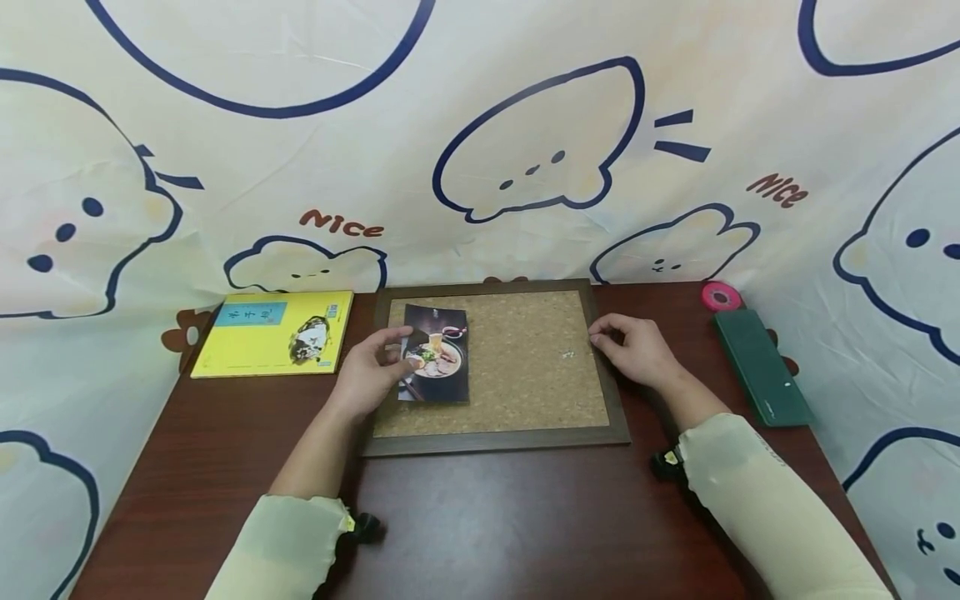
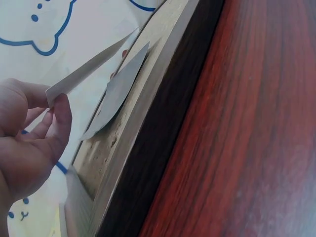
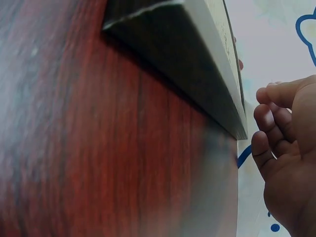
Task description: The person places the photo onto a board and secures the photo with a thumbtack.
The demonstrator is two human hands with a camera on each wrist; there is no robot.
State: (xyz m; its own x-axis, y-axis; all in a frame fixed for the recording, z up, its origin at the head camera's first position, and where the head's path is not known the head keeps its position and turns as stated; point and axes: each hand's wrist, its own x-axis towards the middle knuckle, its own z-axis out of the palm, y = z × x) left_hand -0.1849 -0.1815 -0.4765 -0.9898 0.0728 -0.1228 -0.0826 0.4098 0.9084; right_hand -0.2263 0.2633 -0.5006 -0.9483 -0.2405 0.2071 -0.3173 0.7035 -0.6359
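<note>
My left hand (image 1: 369, 371) pinches the left edge of a dark photo card (image 1: 442, 387) with a bowl of food printed on it. It holds the card over the left part of a framed cork board (image 1: 517, 400). In the left wrist view, the pinched card (image 2: 94, 64) is raised, and a second curved sheet (image 2: 116, 101) lies below it on the cork. At the board's right frame, my right hand (image 1: 637, 348) has thumb and forefinger tips together on a tiny pale thing, too small to name. Small clear pins (image 1: 567, 354) rest on the cork nearby.
A yellow book (image 1: 255, 346) lies left of the board. On the right are a dark green case (image 1: 761, 367) and a pink round roll (image 1: 720, 295). A printed cloth (image 1: 525, 250) stands behind the brown table (image 1: 495, 517).
</note>
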